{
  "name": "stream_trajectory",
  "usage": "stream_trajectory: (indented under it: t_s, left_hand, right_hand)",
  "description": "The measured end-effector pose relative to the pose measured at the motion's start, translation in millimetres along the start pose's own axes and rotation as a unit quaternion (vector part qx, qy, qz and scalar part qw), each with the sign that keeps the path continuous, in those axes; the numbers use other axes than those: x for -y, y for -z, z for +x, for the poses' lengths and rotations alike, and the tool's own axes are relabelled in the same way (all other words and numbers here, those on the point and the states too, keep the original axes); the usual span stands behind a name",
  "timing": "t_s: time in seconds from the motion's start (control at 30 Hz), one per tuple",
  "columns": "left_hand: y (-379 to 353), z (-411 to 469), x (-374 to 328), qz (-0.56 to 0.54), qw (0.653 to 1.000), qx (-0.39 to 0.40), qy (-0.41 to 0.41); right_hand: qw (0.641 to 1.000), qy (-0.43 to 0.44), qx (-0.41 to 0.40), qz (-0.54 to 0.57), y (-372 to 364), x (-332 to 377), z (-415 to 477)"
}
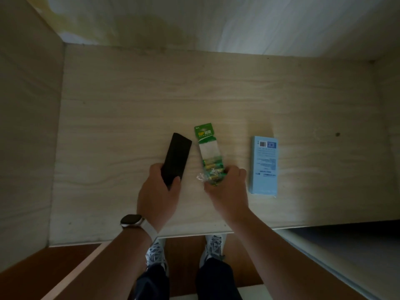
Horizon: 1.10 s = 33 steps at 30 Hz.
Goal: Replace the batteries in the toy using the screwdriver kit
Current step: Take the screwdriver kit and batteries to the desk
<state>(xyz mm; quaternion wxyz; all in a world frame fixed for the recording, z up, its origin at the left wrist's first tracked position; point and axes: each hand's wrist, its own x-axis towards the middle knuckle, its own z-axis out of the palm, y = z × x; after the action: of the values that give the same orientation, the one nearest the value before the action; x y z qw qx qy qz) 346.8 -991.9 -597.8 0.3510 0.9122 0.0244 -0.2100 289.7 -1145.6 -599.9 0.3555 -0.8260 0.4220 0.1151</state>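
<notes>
Being clasped by the left hand (159,191), fingers (156,168) curled, on the table (129,100) is a black flat object (177,155); the battery pack (208,150) beside it is being pinched by the right hand (227,189).

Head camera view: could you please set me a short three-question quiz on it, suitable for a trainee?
1. True or false: the left hand grips the black flat case.
2. Fill in: the light blue box lies on the table to the ____ of the green battery pack, as the person sees it.
3. The right hand holds: A a screwdriver; B the near end of the green battery pack; C the light blue box.

Key: 1 true; 2 right; 3 B.
</notes>
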Motion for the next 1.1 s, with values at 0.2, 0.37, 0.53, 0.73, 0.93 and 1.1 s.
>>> stream_trajectory:
  t_s: [0.2, 0.37, 0.53, 0.73, 0.93, 1.1]
  left_hand:
    - [-0.1, -3.2, 1.3, -0.046, 0.999, 0.006, 0.009]
    - [-4.3, -7.0, -0.9, -0.102, 0.995, 0.009, 0.016]
    - [-11.1, -6.0, -4.0, -0.147, 0.989, 0.012, 0.024]
    - [-16.4, -7.8, -7.1, -0.178, 0.983, 0.009, 0.042]
    - [-27.5, -8.6, -26.2, -0.19, 0.981, 0.036, 0.03]
    - [-40.8, -11.3, -42.5, -0.205, 0.976, 0.076, 0.017]
  right_hand:
    - [0.994, -0.008, 0.045, 0.1, 10.6, -6.9, 5.9]
    - [0.99, 0.001, 0.086, 0.109, 17.4, -10.8, 8.7]
    - [0.989, 0.017, 0.09, 0.12, 22.4, -16.8, 7.1]
    - [0.991, 0.025, 0.066, 0.118, 34.1, -18.2, 2.8]
    - [0.99, 0.012, 0.017, 0.138, 66.9, -31.3, 4.0]
    - [0.989, -0.004, -0.027, 0.147, 95.3, -53.7, 14.2]
